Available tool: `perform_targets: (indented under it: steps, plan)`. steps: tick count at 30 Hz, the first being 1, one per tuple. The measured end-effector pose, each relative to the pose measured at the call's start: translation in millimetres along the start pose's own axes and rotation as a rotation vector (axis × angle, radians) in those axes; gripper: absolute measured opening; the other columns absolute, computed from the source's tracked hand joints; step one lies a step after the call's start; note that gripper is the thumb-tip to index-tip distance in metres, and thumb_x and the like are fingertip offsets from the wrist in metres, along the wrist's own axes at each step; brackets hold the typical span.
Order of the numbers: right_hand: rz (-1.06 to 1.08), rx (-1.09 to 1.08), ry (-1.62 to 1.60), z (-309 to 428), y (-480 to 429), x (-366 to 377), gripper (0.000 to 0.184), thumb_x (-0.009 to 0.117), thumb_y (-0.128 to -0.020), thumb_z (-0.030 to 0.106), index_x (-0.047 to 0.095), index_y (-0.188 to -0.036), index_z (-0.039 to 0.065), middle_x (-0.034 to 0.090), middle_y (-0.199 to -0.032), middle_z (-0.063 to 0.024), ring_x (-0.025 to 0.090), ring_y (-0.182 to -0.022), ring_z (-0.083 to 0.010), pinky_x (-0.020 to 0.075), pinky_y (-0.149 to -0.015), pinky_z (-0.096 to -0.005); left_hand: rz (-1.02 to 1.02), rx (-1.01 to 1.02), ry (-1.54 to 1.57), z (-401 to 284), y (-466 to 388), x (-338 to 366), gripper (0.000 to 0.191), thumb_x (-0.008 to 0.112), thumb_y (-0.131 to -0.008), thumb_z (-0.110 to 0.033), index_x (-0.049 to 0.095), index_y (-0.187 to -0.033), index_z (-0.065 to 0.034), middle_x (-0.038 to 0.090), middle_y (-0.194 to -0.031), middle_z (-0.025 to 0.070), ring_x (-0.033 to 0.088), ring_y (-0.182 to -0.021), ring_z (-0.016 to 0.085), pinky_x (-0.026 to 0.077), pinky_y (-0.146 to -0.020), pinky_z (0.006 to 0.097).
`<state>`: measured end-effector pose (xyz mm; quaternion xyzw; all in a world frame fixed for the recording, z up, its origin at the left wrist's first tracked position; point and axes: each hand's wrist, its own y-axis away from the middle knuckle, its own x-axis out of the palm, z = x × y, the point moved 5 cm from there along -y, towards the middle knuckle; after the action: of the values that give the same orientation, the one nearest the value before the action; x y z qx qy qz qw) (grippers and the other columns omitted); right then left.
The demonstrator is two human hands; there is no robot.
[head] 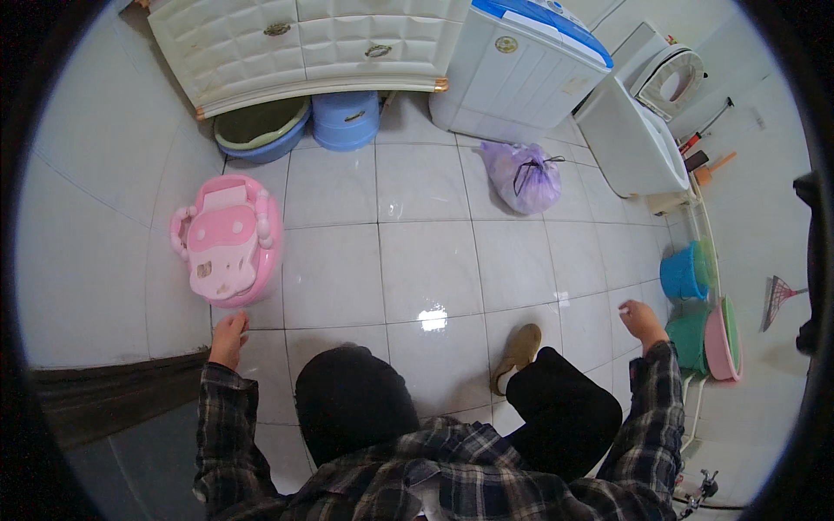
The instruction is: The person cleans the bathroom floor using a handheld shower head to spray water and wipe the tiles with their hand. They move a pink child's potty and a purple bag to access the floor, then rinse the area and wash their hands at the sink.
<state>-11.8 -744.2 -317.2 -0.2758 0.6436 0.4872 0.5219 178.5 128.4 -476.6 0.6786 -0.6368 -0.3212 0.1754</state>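
Past the dark knees, white floor tiles stretch ahead. My left hand (229,338) is held out at the left with its fingers loosely curled and nothing seen in it. Just beyond it in the picture a pink child's potty (229,244) with a lid and armrests stands against the left wall. At the right, my right hand (642,321) hangs with bent fingers over the tiles, holding nothing that shows. A green bucket (689,338) is the nearest thing to it. A tied purple plastic bag (523,179), filled, lies on the floor farther ahead.
Ahead stands a white cabinet (365,49) over basins (260,153) and a blue bucket (345,120). A washing machine (508,78) and a toilet (635,143) are at the upper right. Along the right wall are a blue bucket (681,272) and a pink basin (720,345).
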Motion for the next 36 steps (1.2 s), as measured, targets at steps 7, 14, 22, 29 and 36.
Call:
perform_targets:
  steps: [7, 14, 22, 29, 36]
  plan:
    - [0.106, -0.164, 0.082, 78, -124, 5, 0.025, 0.060, -0.081, 0.019, 0.066, -0.101, 0.005, 0.067, -0.095, -0.0192, 0.062, -0.092, -0.0369, 0.0496, -0.082, -0.0444, -0.126, -0.012, 0.109, 3, 38, 15, 0.024, 0.057, -0.090, -0.036, 0.053, -0.095, -0.0134, 0.053, -0.090, -0.0044, 0.049, -0.083, 0.009, 0.040, -0.073, 0.0302]
    - [-0.034, -0.193, 0.189, 100, -236, -8, 0.034, 0.061, -0.081, 0.018, 0.060, -0.112, 0.004, 0.065, -0.104, -0.0204, 0.061, -0.099, -0.0370, 0.0487, -0.086, -0.0440, -0.293, -0.090, 0.280, 61, 84, 1, 0.024, 0.059, -0.088, -0.032, 0.054, -0.104, -0.0147, 0.055, -0.096, -0.0018, 0.051, -0.088, 0.013, 0.041, -0.074, 0.0312]
    - [-0.113, -0.087, 0.092, 137, -354, 6, 0.043, 0.060, -0.082, 0.020, 0.051, -0.120, 0.002, 0.065, -0.104, -0.0214, 0.060, -0.100, -0.0382, 0.0483, -0.085, -0.0462, -0.504, -0.221, 0.415, 138, 112, -3, 0.031, 0.058, -0.088, -0.034, 0.052, -0.111, -0.0150, 0.055, -0.105, 0.0002, 0.050, -0.097, 0.017, 0.040, -0.080, 0.0379]
    - [-0.146, 0.033, -0.094, 159, -413, 10, 0.080, 0.063, -0.081, 0.025, 0.019, -0.145, 0.002, 0.062, -0.109, -0.0263, 0.059, -0.103, -0.0406, 0.0471, -0.086, -0.0474, -0.597, -0.271, 0.485, 172, 133, 5, 0.035, 0.057, -0.088, -0.033, 0.051, -0.115, -0.0115, 0.054, -0.114, 0.0039, 0.050, -0.104, 0.021, 0.040, -0.085, 0.0405]
    - [-0.148, -0.155, 0.013, 164, -444, 34, 0.035, 0.063, -0.077, 0.025, 0.062, -0.097, -0.004, 0.063, -0.101, -0.0271, 0.060, -0.097, -0.0420, 0.0472, -0.084, -0.0474, -0.705, -0.292, 0.601, 179, 148, 10, 0.037, 0.057, -0.087, -0.034, 0.050, -0.116, -0.0122, 0.054, -0.113, 0.0041, 0.051, -0.104, 0.021, 0.040, -0.087, 0.0403]
